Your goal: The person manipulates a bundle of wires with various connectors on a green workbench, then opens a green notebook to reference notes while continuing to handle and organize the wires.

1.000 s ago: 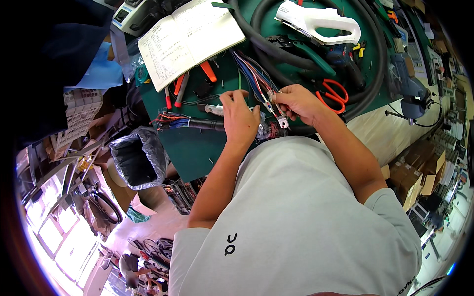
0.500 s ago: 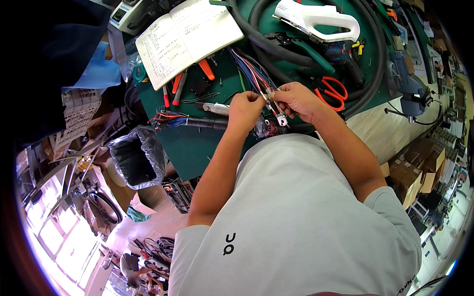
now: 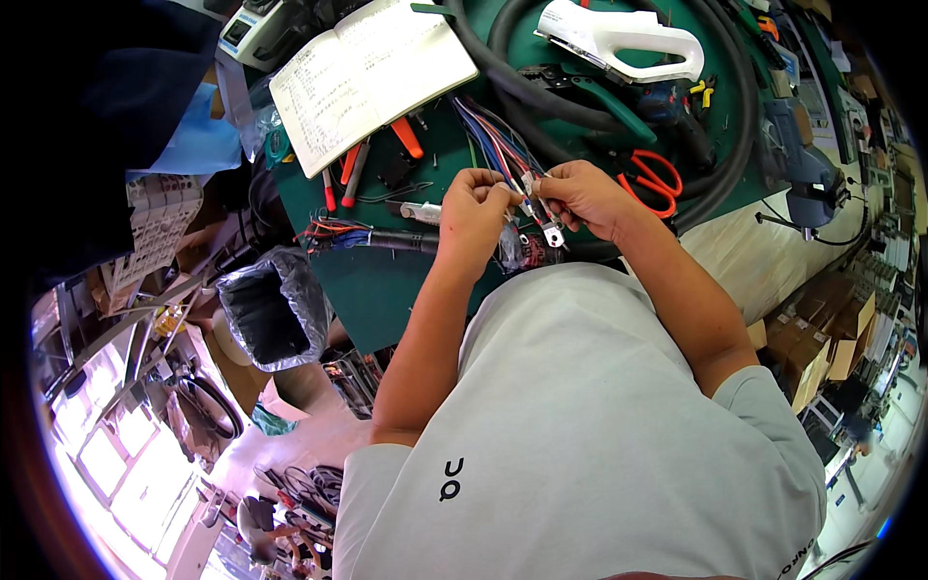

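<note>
A bundle of thin red, white, blue and black wires [image 3: 490, 135] runs down the green table to between my hands. My left hand [image 3: 476, 208] is closed, thumb and fingertips pinched at the left side of the bundle; what sits in the pinch is too small to make out. With bent fingers my right hand [image 3: 582, 198] grips the wires from the right. Just below the fingers hangs a silver metal cable lug [image 3: 553, 235]. A thick black sheathed cable [image 3: 404, 241] with orange and blue wire ends lies left of my left hand, beside a silver-handled tool [image 3: 421, 212].
An open notebook [image 3: 377, 72] lies at the far left above orange-handled tools [image 3: 406, 138]. Red-handled scissors [image 3: 657, 184], a green-handled tool [image 3: 614, 106], a white handheld tool [image 3: 628, 43] and a thick black cable loop [image 3: 749, 106] lie right. A lined bin [image 3: 274, 309] stands left of the table.
My left hand has shifted slightly left and its fingers have curled differently, with the knuckles raised. The right hand stays at the wires. The whole view has moved slightly.
</note>
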`<state>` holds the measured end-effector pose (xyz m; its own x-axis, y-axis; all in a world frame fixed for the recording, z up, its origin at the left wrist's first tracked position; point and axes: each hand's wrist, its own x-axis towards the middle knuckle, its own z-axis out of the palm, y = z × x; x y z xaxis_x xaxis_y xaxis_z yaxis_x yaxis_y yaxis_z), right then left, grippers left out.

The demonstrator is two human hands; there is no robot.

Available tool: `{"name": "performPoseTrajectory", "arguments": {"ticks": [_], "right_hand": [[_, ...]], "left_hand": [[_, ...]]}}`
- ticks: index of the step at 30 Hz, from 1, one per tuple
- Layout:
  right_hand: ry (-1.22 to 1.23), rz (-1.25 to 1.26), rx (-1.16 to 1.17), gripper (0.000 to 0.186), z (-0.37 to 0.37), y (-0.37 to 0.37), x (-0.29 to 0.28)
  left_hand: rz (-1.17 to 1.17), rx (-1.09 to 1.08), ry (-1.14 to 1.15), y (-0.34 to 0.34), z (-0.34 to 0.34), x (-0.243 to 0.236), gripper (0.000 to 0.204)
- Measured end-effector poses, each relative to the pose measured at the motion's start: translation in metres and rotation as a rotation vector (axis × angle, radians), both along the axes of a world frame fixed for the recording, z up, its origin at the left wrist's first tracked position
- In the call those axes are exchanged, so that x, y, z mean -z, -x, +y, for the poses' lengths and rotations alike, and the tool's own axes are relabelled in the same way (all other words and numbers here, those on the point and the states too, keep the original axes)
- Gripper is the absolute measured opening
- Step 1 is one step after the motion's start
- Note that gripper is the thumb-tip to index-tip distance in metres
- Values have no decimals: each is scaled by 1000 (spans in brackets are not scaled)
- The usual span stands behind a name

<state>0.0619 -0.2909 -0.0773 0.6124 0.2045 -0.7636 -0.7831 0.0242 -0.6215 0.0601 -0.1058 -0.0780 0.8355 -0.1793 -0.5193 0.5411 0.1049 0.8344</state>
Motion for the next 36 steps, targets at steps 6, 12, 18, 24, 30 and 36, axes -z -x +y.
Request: {"name": "performPoseTrajectory", "arguments": {"ticks": [6, 12, 18, 24, 30, 36], "right_hand": [[-8, -5, -27, 23, -1, -1, -3], [-18, -11, -18, 22, 0, -1, -2], [-24, -15, -23, 23, 0, -2, -5], [-43, -25, -24, 27, -1, -1, -3], [-58, -36, -23, 26, 0, -2, -7], [-68, -30, -6, 22, -1, -3, -8]], "left_hand": [[107, -15, 149, -9, 4, -3, 11], [-45, 55, -149, -12, -6, -7, 13], [-60, 116, -59, -13, -9, -9, 20], [-143, 177, -186, -11, -10, 1, 21], [-110, 174, -139, -11, -10, 3, 20], [119, 150, 10, -12, -4, -3, 22]]}}
